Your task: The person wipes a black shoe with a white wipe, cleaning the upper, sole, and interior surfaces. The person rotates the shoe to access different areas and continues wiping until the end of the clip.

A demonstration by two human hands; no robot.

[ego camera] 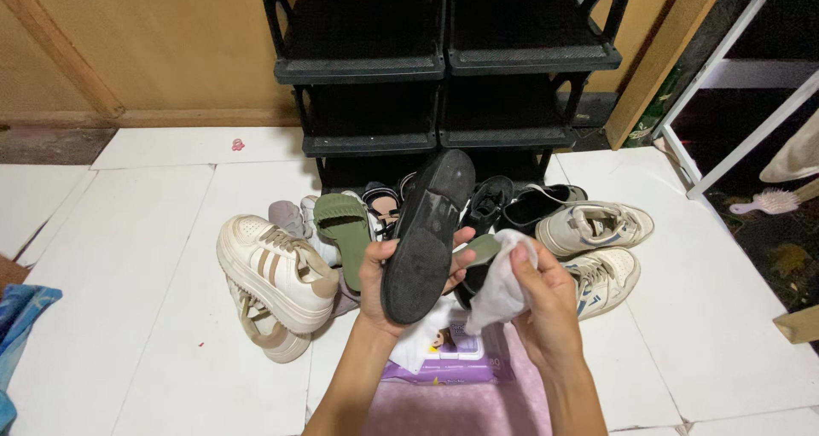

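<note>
Centre of frame: left hand (394, 276) closed around a black shoe (424, 234), sole turned toward the camera, toe end low, heel end raised toward the upper centre; thumb on the near edge of the sole, fingers wrapped behind and showing at the far edge. Just right of centre: right hand (540, 298) pinching a crumpled white wipe (503, 284) between thumb and fingers, wipe bunched and hanging just beside the shoe; contact between wipe and sole not determinable. Directly below the shoe: purple pack of wipes (448, 357), lying on a pink cloth (465, 406) at the bottom centre. Behind the hands, on the white floor (153, 231): pile of footwear, with cream platform sneakers (275, 282) at left of centre, green slide sandal (345, 227) beside them, and pale sneakers (597, 244) at right of centre. Top centre: black shoe rack (444, 61) against a tan wall. Right edge: white hairbrush (772, 202).
</note>
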